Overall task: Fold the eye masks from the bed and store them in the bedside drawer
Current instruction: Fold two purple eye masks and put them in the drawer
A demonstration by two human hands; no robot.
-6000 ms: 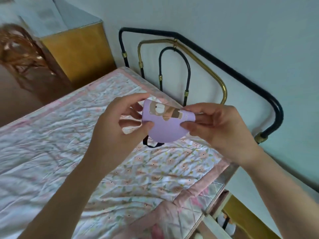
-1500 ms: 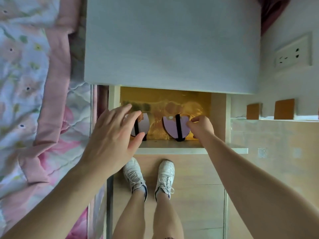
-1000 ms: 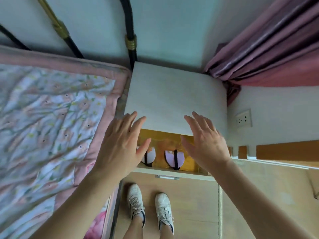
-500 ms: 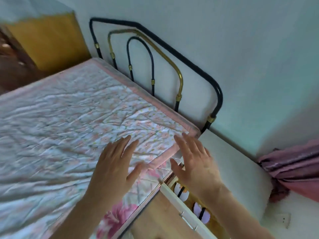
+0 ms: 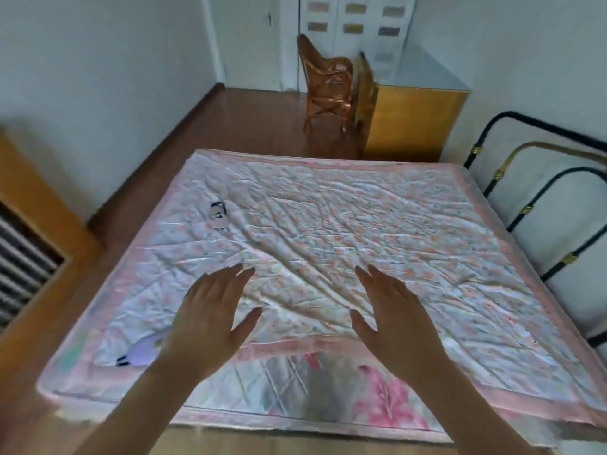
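Two eye masks lie on the bed (image 5: 328, 224), which has a floral quilt. A pale one with a black strap (image 5: 218, 213) rests far off on the left side of the quilt. A purple eye mask (image 5: 139, 353) with a black strap lies near the front left corner, partly hidden behind my left wrist. My left hand (image 5: 210, 320) hovers over the near edge of the bed, fingers spread, holding nothing. My right hand (image 5: 391, 318) hovers to the right of it, also spread and empty. The bedside drawer is out of view.
A black and gold metal headboard (image 5: 532, 198) stands at the right end of the bed. A wicker chair (image 5: 326, 83) and a yellow cabinet (image 5: 410, 123) stand beyond the bed. A wooden unit (image 5: 36, 231) lines the left wall.
My view has swung left from the bedside drawer and headboard corner across the whole bed. Both hands stay raised and empty; the two masks left on the quilt have come into view.
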